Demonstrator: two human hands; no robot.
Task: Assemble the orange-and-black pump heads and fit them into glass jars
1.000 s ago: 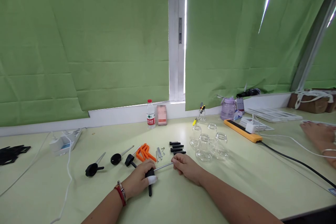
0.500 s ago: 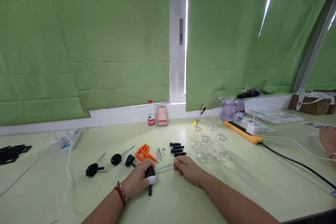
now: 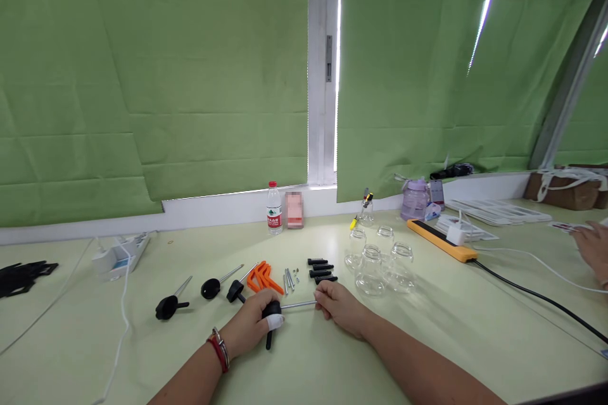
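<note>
My left hand (image 3: pixel 247 329) is closed around a black round lid (image 3: pixel 272 310) with a stubby black arm pointing toward me. A thin metal rod (image 3: pixel 299 304) runs rightward from that lid, and the fingertips of my right hand (image 3: pixel 341 309) pinch its far end. Whether a small part sits under those fingertips, I cannot tell. To the left lie similar black lids with rods, one (image 3: pixel 168 307) farthest out, another (image 3: pixel 211 288) nearer and a third (image 3: pixel 235 291) beside my left hand. Just beyond my hands are orange angled pieces (image 3: pixel 264 277), metal pins (image 3: pixel 288 280) and black ridged pieces (image 3: pixel 322 270).
Several clear glass jars (image 3: pixel 371 275) stand right of centre. Behind are a water bottle (image 3: pixel 274 209) and a purple jug (image 3: pixel 414 201). An orange power strip (image 3: pixel 441 242) trails a black cable at right; a white power strip (image 3: pixel 124 258) lies left. Another person's hand (image 3: pixel 591 247) shows at the right edge.
The lid in my left hand has turned slightly, its black arm swinging a little left. The rod lies more level. At the right edge, the other person's hand has shifted.
</note>
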